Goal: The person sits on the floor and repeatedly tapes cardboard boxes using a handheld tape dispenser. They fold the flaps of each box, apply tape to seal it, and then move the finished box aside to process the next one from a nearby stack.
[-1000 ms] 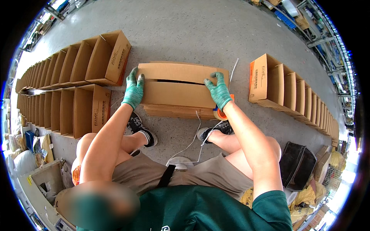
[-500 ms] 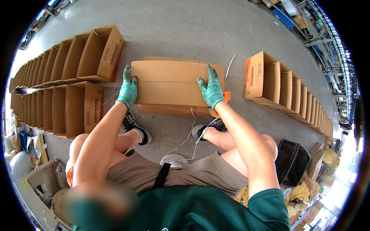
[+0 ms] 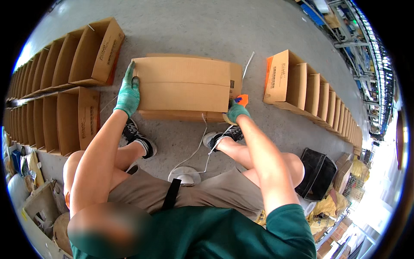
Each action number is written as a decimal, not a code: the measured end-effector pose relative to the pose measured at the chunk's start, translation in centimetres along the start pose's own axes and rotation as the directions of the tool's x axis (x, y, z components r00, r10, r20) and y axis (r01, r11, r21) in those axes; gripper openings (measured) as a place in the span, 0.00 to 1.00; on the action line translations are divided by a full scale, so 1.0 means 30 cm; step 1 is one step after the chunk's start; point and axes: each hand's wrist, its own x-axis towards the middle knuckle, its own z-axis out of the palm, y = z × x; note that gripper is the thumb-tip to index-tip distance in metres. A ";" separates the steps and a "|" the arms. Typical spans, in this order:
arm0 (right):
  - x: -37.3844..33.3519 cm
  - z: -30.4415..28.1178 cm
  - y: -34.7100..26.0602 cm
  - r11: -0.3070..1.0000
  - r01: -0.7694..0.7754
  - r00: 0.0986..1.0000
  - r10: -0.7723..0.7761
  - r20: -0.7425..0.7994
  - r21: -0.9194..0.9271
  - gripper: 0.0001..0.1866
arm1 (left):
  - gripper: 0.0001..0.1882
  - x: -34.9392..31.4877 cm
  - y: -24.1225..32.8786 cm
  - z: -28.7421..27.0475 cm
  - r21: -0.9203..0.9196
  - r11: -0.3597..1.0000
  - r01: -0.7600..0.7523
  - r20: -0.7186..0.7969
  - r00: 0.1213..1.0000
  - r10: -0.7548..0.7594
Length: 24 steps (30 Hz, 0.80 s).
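On the grey floor (image 3: 172,34), mid head view: one brown carton (image 3: 179,71), closed over on top, crossed from left to right by a single straight seam, marked with a small dark square near the right end.
Left hand (image 3: 128,95): gloved in green, spread flat along the carton's left edge, with fingers straight and thumb out over the top.
Right hand (image 3: 237,111): gloved in green, placed at the carton's near right corner, over a tape dispenser (image 3: 243,100); partly hidden at the fingertips, so cannot tell whether closed in a grip.
Tape dispenser: orange at the visible end with a bit of blue, just beside the carton's right edge.
White cord (image 3: 204,131): trailing from the carton's near side toward a round white object (image 3: 187,177).
Left boxes (image 3: 110,54): open-topped, packed tightly in two long rows to the left of the carton.
Right boxes (image 3: 276,82): open-topped, lined up in one row to the right of the carton, with orange on the end.
Shoes (image 3: 137,137): black and white, on the near side of the carton, one toward each end.
Black container (image 3: 317,175): nearer the person than the carton, off to the right, well apart.
Shelving (image 3: 349,44): loaded, far beyond the carton to the right.
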 end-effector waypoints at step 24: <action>-0.275 -0.741 -0.379 0.346 0.587 0.713 -0.649 -0.265 0.732 0.30 | 0.30 -0.023 0.018 0.016 0.081 0.995 -0.061 -0.046 0.997 0.065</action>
